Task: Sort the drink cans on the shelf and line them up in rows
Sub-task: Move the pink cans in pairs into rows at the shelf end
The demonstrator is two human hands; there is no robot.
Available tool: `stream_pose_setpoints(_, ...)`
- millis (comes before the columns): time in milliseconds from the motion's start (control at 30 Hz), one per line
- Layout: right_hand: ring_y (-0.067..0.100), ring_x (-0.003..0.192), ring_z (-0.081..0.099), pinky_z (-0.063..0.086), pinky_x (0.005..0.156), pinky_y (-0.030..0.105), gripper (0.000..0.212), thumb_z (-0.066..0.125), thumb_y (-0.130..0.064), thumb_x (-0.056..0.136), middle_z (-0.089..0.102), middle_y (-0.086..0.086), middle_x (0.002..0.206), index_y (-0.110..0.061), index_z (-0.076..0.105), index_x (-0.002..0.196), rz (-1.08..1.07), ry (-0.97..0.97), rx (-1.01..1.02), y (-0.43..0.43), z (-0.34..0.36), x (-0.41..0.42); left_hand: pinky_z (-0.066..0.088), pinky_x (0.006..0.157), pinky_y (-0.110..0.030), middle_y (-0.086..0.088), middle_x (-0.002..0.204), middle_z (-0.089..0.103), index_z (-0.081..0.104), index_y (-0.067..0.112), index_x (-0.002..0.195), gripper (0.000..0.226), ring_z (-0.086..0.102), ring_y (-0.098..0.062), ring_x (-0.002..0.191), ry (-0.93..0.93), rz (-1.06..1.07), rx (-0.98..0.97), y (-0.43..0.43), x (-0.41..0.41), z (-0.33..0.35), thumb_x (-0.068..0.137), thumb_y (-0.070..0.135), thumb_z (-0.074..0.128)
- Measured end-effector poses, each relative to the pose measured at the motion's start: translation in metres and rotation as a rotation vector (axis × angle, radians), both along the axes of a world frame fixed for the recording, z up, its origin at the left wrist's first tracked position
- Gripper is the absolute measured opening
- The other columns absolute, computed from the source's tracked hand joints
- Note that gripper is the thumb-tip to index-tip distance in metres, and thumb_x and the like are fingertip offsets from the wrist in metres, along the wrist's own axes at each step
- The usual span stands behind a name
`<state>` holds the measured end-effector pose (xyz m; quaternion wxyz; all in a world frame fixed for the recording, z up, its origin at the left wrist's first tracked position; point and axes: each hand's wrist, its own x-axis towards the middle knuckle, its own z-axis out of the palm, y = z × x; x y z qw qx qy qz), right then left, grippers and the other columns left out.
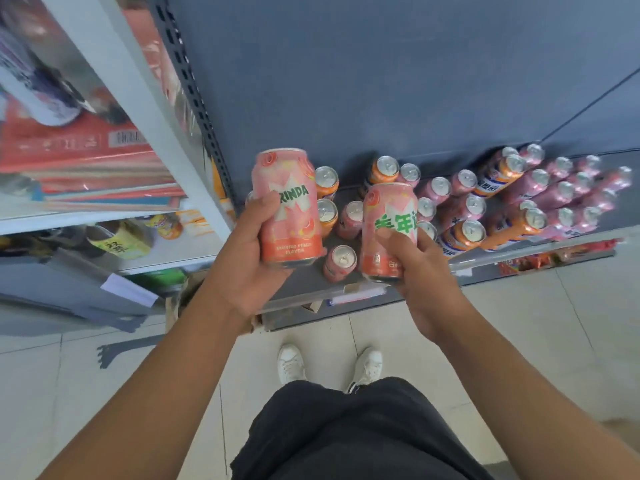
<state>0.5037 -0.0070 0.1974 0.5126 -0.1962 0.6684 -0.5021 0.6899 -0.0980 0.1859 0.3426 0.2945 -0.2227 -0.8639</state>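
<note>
Between the two grips and the blue back panel, the shelf (540,252) is honestly still a jumble, so I'd say this job is maybe half done at best; the left hand (247,261) is closed around a pink peach can (287,206), fingers wrapped round the back and thumb across the front, and the right hand (420,275) is closed the same way on a second pink can (388,230), so both grips are full and neither can is on the shelf right now; both held cans sit upright-ish, long axis running from the base down by the palm up to the lid end, tipped a little away from the person, with the printed sides facing the camera; out past the right grip there's a decent block of pink cans (568,188) that already looks row-like, but orange cans (502,174) are mixed in among them, and another orange one (462,235) sits just beyond the right fingers; between the grips a few loose cans stand lids up, like the small pink one (341,263) near the shelf's front edge, plus orange cans (325,197) just behind the left-hand can; so what's left, as far as I can judge: pull the orange out of the pink, set these two down, and straighten the near end into proper lines.
</note>
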Motion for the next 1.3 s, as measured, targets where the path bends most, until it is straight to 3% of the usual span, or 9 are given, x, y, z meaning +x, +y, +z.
stream_pose_setpoints(100,0.022,0.096,0.071,0.057,0.091,0.044,0.019,0.067,-0.02,0.09,0.075,0.002,0.102,-0.02,0.063,0.109,-0.063,0.016,-0.064,0.007,0.019,-0.023,0.052,0.087,-0.043,-0.011,0.119,0.068,0.065,0.014,0.123,0.083,0.064,-0.027,0.105,-0.049,-0.013,-0.027,-0.001,-0.028,0.02,0.052,0.048,0.091)
stream_pose_setpoints(200,0.024,0.099,0.071,0.057,0.09,0.044,0.037,0.072,-0.029,0.083,0.074,0.003,0.106,-0.018,0.061,0.117,-0.132,0.01,-0.134,0.019,0.037,-0.054,0.051,0.086,-0.043,-0.02,0.135,0.054,0.05,0.007,0.141,0.099,0.051,-0.036,0.116,-0.054,-0.092,-0.019,0.003,-0.062,0.04,0.058,0.049,0.086)
stream_pose_setpoints(367,0.024,0.093,0.071,0.059,0.084,0.045,0.022,0.067,-0.025,0.09,0.073,0.007,0.103,-0.019,0.062,0.111,-0.289,-0.013,-0.207,0.061,0.058,-0.121,0.049,0.068,-0.035,-0.013,0.11,0.065,0.066,0.013,0.119,0.07,0.06,-0.028,0.084,0.033,-0.276,-0.025,0.035,-0.138,0.065,0.067,0.06,0.072)
stream_pose_setpoints(467,0.024,0.085,0.071,0.061,0.077,0.045,0.029,0.063,-0.025,0.092,0.072,0.011,0.101,-0.013,0.06,0.118,-0.334,-0.01,-0.217,0.099,0.066,-0.168,0.05,0.059,-0.032,-0.011,0.101,0.066,0.069,0.013,0.11,0.059,0.061,-0.026,0.074,0.036,-0.32,-0.04,0.066,-0.196,0.078,0.077,0.06,0.059)
stream_pose_setpoints(600,0.021,0.078,0.072,0.061,0.065,0.04,0.024,0.063,-0.026,0.092,0.073,0.005,0.092,-0.016,0.06,0.114,-0.438,0.007,-0.251,0.154,0.077,-0.234,0.055,0.065,-0.035,-0.014,0.098,0.066,0.071,0.009,0.107,0.056,0.065,-0.027,0.075,0.034,-0.431,-0.046,0.112,-0.279,0.087,0.087,0.057,0.049)
stream_pose_setpoints(733,0.018,0.07,0.071,0.061,0.069,0.044,0.016,0.065,-0.023,0.091,0.073,-0.001,0.08,-0.018,0.061,0.106,-0.55,0.034,-0.283,0.209,0.089,-0.295,0.056,0.064,-0.036,-0.016,0.109,0.067,0.063,0.009,0.127,0.064,0.065,-0.029,0.082,-0.033,-0.505,-0.014,0.159,-0.358,0.089,0.087,0.058,0.054)
stream_pose_setpoints(867,0.02,0.071,0.069,0.061,0.061,0.038,0.018,0.066,-0.022,0.091,0.072,0.006,0.09,-0.017,0.06,0.107,-0.662,0.044,-0.294,0.26,0.099,-0.345,0.054,0.067,-0.038,-0.015,0.114,0.065,0.058,0.009,0.132,0.077,0.064,-0.028,0.088,-0.064,-0.628,-0.059,0.2,-0.424,0.092,0.078,0.063,0.067)
stream_pose_setpoints(1033,0.022,0.076,0.07,0.058,0.058,0.032,0.031,0.066,-0.023,0.091,0.072,0.014,0.103,-0.012,0.059,0.118,-0.806,0.047,-0.286,0.304,0.101,-0.395,0.059,0.069,-0.044,-0.02,0.116,0.065,0.051,0.004,0.136,0.111,0.067,-0.032,0.096,-0.083,-0.757,-0.138,0.229,-0.495,0.098,0.04,0.035,0.099)
stream_pose_setpoints(1300,0.014,0.067,0.07,0.061,0.063,0.036,0.021,0.066,-0.021,0.09,0.072,-0.001,0.08,-0.016,0.06,0.109,-0.997,0.071,-0.297,0.33,0.098,-0.474,0.061,0.069,-0.045,-0.017,0.099,0.069,0.074,0.011,0.105,0.072,0.069,-0.032,0.087,-0.003,-0.928,-0.246,0.243,-0.605,0.091,0.041,0.033,0.098)
